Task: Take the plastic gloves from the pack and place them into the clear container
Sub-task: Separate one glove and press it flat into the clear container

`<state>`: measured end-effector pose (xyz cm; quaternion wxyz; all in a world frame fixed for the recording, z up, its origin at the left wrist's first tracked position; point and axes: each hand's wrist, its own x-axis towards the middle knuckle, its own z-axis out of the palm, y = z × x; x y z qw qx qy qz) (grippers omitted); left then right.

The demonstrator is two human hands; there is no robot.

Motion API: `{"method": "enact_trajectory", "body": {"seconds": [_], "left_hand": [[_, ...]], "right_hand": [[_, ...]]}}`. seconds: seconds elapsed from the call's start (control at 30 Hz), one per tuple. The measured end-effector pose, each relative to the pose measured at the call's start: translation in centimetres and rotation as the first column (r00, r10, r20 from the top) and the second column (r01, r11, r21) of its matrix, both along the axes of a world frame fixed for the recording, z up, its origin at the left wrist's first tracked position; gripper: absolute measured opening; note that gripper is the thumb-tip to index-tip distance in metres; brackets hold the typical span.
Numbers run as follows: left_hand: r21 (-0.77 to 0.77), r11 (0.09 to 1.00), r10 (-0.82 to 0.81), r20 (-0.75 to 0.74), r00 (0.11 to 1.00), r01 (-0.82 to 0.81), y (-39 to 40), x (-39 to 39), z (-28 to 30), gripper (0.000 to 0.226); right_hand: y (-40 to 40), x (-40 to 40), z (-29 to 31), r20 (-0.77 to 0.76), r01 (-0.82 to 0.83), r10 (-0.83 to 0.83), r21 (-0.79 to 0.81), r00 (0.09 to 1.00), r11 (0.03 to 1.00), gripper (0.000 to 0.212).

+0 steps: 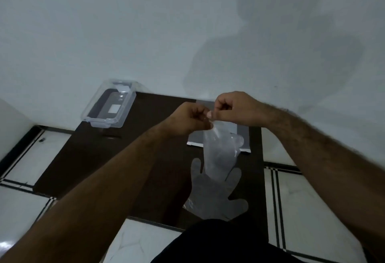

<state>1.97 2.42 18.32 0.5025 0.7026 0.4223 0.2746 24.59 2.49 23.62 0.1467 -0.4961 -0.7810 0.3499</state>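
**Both hands pinching one glove over dark table**

Dark brown table (116,158) stands against a pale wall (145,23), with white floor tiles (312,210) lined in black on both sides. Dark clothing of the person covers the bottom edge of the view, overlapping the table's near edge.

Near edge: flat plastic glove (214,194) lies on the table, cuff toward the person, finger shapes spread toward the far edge. Long axis runs near to far. A bit of crinkled clear film shows at its near left side; cannot tell what it belongs to.

Above it, mid-table: second plastic glove (220,150) hangs in the air from the hands, long axis roughly vertical, its lower end draping over the finger end of the flat glove. It is translucent; its outline is partly lost against what lies behind.

Left hand (187,119): fingers curled closed, thumb and fingertip pinching the top edge of the hanging glove. Right hand (235,108): fingers curled closed, thumb pressed on the same top edge. The two pinches sit just beside each other, almost touching.

Behind the hanging glove, toward the far right corner: grey flat pack (242,133) lies on the table, partly hidden by the hands and glove.

Far left corner: clear container (110,104), open, overhanging the table's left edge slightly. White label visible on its floor.
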Motion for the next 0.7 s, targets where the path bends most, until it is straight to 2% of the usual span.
{"method": "enact_trajectory", "body": {"seconds": [0.07, 0.13, 0.23, 0.33, 0.37, 0.43, 0.53, 0.63, 0.7], "left_hand": [[0.001, 0.995, 0.100, 0.025, 0.995, -0.100, -0.1, -1.4, -0.2, 0.013], [-0.008, 0.980, 0.201, 0.066, 0.977, -0.201, -0.2, -2.9, -0.4, 0.011], [-0.066, 0.947, 0.322, 0.134, 0.937, -0.316, -0.9, -5.4, -0.7, 0.012], [-0.114, 0.923, 0.382, 0.150, 0.912, -0.368, -1.9, -8.1, -0.8, 0.011], [-0.130, 0.918, 0.392, 0.155, 0.907, -0.374, -2.2, -9.1, -0.8, 0.013], [-0.163, 0.905, 0.418, 0.160, 0.894, -0.394, -2.7, -11.5, -0.8, 0.013], [-0.190, 0.880, 0.466, 0.175, 0.867, -0.435, -2.9, -15.6, -1.0, 0.009], [-0.193, 0.854, 0.511, 0.144, 0.847, -0.482, -2.6, -19.9, -0.6, 0.006], [-0.177, 0.851, 0.518, 0.131, 0.845, -0.494, -2.3, -23.1, -0.4, 0.013]], "right_hand": [[0.5, -0.8, -1.1, -0.068, 0.024, -0.026, -0.029, 0.997, 0.999, 0.039], [0.7, -1.9, -2.4, -0.110, -0.010, 0.000, -0.090, 0.994, 0.996, 0.035], [1.2, -4.1, -4.1, -0.066, -0.054, 0.050, -0.048, 0.997, 0.997, 0.045], [2.1, -6.8, -5.3, -0.041, -0.070, 0.070, -0.012, 0.997, 0.997, 0.066], [2.6, -7.8, -5.5, -0.022, -0.108, 0.107, -0.009, 0.994, 0.994, 0.067], [3.2, -9.8, -5.4, -0.011, -0.190, 0.189, -0.030, 0.982, 0.981, 0.049], [3.5, -13.4, -5.2, -0.100, -0.193, 0.183, -0.110, 0.978, 0.975, 0.018], [3.9, -17.7, -5.2, -0.100, -0.177, 0.167, -0.107, 0.981, 0.978, 0.010], [4.3, -20.4, -4.8, -0.112, -0.149, 0.135, -0.127, 0.985, 0.981, 0.008]]}}
